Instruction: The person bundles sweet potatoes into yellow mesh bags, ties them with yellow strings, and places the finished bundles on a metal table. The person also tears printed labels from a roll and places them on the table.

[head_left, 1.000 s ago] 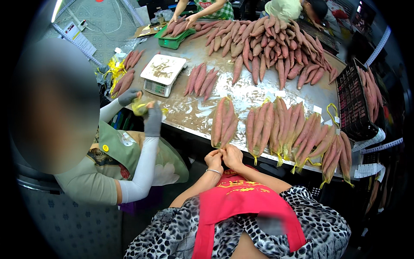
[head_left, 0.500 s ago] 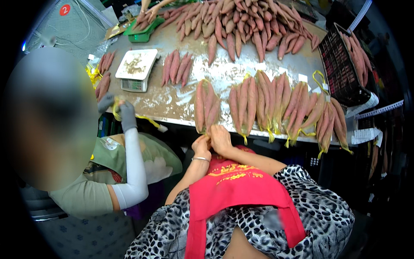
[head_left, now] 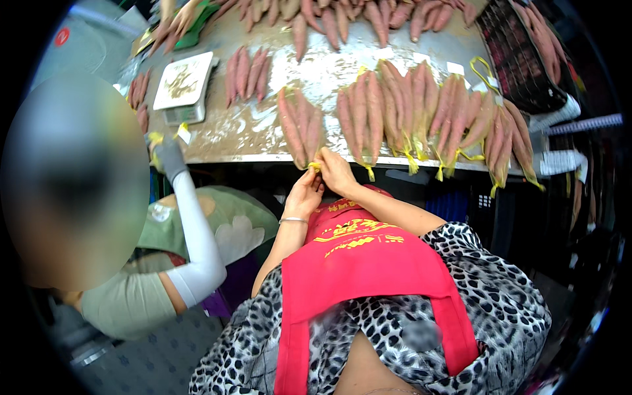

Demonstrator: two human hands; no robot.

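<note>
A yellow mesh bag of sweet potatoes (head_left: 300,125) lies at the near edge of the table, its gathered end toward me. My left hand (head_left: 305,194) pinches that yellow end from the left and below, a bracelet on its wrist. Against it from the right, my right hand (head_left: 336,172) closes its fingers on the same bag end. A small yellow twist shows between my fingertips. To the right lie several filled mesh bags (head_left: 368,115), their tied yellow ends hanging over the edge.
A scale (head_left: 183,87) and loose sweet potatoes (head_left: 247,76) lie left. A large pile (head_left: 382,16) spans the back; a black crate (head_left: 520,62) stands right. At left a co-worker's gloved hand (head_left: 172,160) holds yellow mesh; another person's hands (head_left: 178,16) are far left.
The view has shifted, so the table sits higher in it. My hands stay at the bag's end, and its yellow twist now shows. The co-worker's yellow mesh and tag have changed position.
</note>
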